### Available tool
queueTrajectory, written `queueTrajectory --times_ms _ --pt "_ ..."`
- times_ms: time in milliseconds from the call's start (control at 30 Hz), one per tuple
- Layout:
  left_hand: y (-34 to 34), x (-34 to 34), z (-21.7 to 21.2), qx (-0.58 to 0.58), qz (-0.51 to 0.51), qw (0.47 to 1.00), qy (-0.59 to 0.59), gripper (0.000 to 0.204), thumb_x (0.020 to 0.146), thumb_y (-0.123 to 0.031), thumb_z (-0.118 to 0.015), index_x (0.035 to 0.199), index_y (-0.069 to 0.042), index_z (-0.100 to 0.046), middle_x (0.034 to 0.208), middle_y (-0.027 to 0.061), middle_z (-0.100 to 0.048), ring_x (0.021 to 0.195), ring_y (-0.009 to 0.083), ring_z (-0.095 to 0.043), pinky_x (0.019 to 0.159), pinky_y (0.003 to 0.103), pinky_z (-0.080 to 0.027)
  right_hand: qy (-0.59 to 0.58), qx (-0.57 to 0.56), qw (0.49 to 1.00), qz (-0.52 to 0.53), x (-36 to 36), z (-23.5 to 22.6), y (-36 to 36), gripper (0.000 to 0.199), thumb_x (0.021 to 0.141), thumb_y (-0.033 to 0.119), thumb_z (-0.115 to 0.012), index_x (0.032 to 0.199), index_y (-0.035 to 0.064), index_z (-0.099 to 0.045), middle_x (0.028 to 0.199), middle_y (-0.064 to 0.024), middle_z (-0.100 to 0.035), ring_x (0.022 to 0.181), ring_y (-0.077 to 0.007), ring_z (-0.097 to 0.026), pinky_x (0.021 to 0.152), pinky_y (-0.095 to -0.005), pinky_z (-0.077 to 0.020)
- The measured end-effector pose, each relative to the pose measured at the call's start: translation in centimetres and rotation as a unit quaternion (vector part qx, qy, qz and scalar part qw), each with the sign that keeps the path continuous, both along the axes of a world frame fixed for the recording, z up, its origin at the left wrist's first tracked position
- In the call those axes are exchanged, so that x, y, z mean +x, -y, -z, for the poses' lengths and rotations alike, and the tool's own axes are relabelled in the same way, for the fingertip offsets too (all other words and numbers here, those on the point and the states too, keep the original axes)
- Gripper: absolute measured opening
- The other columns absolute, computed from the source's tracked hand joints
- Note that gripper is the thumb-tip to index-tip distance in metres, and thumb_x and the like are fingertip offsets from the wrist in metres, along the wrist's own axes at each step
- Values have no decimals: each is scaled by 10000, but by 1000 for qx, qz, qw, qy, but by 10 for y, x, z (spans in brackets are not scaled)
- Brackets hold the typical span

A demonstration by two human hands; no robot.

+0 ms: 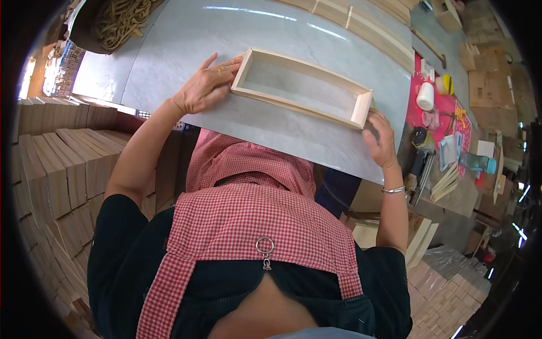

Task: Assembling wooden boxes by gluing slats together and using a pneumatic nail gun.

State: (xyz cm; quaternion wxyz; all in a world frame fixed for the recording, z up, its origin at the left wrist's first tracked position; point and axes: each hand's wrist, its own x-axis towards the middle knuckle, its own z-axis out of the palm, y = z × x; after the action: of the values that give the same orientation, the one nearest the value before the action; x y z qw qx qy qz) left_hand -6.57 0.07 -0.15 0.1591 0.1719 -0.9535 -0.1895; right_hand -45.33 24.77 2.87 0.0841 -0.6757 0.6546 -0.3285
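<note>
A long rectangular frame of pale wood (296, 105) lies on the grey tabletop (186, 51), which shows through its middle. It sits slightly slanted, its right end nearer to me. My left hand (209, 87) holds the left end from outside, with the fingertips against the short side and the index finger raised apart. At the opposite end, my right hand (382, 138) curls its fingers around the outer face of the short side. Its thumb points toward the near corner, and part of those fingers is hidden behind the wood.
Long wooden strips (378, 37) lie along the table's far edge. A bin of curled strips (127, 22) stands far left, above stacked wooden boards (62, 152). On the right are a hammer (432, 48), a white bottle (425, 96) on red cloth, and a clear bottle (479, 163).
</note>
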Motion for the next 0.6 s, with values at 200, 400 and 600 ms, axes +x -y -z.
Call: queueTrajectory --times_ms 200,400,600 --pt "-3 -15 3 75 -73 995 -2 352 959 -187 -520 1241 -61 -689 1442 110 -595 1429 245 -465 1244 571 -152 71 60 988 123 -19 29 15 209 864 -25 -593 1058 31 -644 838 -78 -685 829 -278 -646 802 -381 -484" --pt "0 -11 -6 -55 -35 997 27 334 988 -201 -504 1228 -54 -684 1360 110 -640 1342 256 -534 1208 537 -240 -83 -34 991 99 -24 38 23 202 903 4 -568 1092 -3 -637 838 -67 -666 713 -196 -579 677 -301 -461" --pt "8 -9 -42 318 -83 938 -114 285 1034 -213 -475 1067 -30 -690 1100 112 -690 1046 248 -639 1012 412 -444 199 4 967 157 -9 -25 34 146 979 91 -555 1062 2 -637 778 -45 -602 680 -130 -508 622 -276 -430"
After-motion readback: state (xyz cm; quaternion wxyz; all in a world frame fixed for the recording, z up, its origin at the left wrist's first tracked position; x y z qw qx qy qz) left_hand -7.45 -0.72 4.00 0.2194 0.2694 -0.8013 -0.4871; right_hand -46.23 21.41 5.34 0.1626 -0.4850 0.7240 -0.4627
